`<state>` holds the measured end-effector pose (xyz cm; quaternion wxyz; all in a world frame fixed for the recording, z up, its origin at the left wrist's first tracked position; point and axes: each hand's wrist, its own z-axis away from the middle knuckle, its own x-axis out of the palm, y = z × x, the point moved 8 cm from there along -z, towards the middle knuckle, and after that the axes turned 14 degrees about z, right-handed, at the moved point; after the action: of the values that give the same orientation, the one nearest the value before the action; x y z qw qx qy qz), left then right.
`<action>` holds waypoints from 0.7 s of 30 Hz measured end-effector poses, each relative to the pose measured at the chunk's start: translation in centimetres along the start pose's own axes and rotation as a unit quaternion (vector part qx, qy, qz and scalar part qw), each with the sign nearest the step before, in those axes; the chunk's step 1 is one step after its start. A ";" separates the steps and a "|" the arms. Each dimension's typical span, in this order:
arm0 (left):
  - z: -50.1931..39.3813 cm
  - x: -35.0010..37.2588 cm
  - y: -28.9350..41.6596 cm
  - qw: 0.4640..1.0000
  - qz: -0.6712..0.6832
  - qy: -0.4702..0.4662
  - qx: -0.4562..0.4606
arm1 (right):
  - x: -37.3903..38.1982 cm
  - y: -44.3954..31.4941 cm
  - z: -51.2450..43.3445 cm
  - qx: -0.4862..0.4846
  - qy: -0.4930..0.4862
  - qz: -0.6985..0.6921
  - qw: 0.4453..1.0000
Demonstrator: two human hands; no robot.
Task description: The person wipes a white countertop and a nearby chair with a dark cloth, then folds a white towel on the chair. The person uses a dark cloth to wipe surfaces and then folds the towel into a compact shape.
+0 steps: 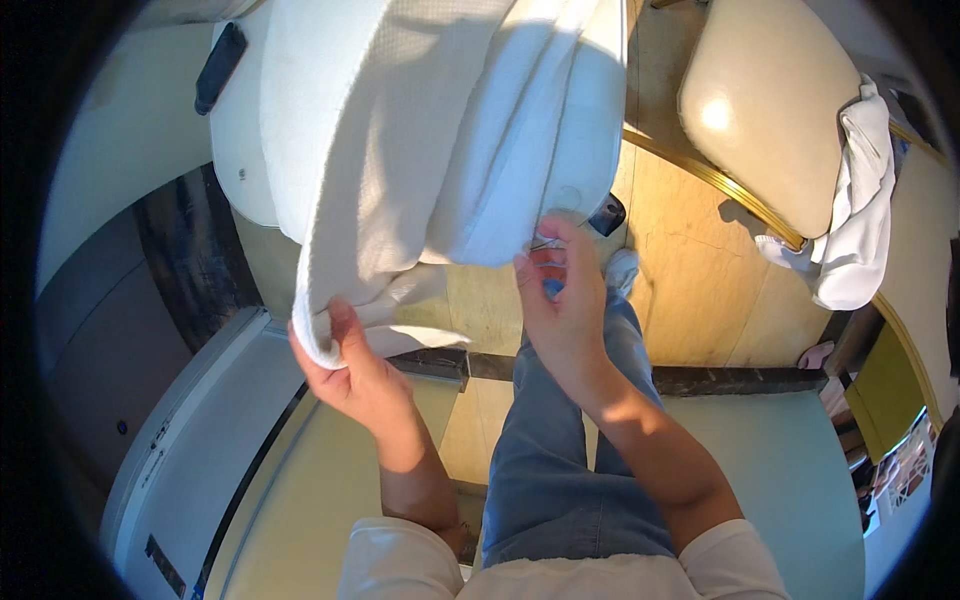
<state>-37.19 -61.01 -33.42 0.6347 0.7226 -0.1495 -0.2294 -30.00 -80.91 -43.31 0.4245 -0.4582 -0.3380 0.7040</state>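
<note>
A white textured cloth lies in long folds over a white round-cornered tabletop, its near edge lifted off the surface. My left hand grips the left near corner, thumb on top, and the hem curls over my fingers. A loose flap of the cloth hangs below, to the right of that hand. At the right near corner, my right hand pinches the cloth between thumb and fingers. A thin line, perhaps a thread or wire, shows by those fingertips; its nature cannot be made out.
A dark oblong object sits at the table's left edge. Another dark object shows by its right near corner. To the right stands a beige padded chair with gold trim and a white garment draped on it. A door is lower left.
</note>
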 end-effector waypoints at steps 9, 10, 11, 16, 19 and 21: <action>-2.2 0.1 1.8 0.964 -0.208 -0.082 0.144 | 3.3 1.9 0.0 0.107 -0.029 0.042 0.993; -2.8 -0.4 2.0 0.969 -0.191 -0.064 0.140 | 2.8 1.9 -0.1 0.115 -0.021 0.018 0.993; -3.5 -1.2 2.2 0.974 -0.174 -0.046 0.136 | 2.2 1.9 -0.1 0.122 -0.014 -0.007 0.992; -5.9 -2.3 3.6 0.965 -0.184 -0.046 0.181 | -1.2 2.1 0.8 0.119 0.029 -0.053 0.991; -4.9 -0.6 2.6 0.952 -0.224 -0.110 0.176 | -1.3 3.4 0.3 0.118 0.046 0.013 0.992; -3.4 -0.4 0.4 0.955 -0.201 -0.162 0.146 | -1.4 2.6 -0.1 0.090 0.095 -0.014 0.991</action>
<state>-35.71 -57.95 -32.65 0.4308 0.7754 -0.1338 -0.4419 -30.37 -83.26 -45.02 0.5040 -0.4783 -0.2379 0.6787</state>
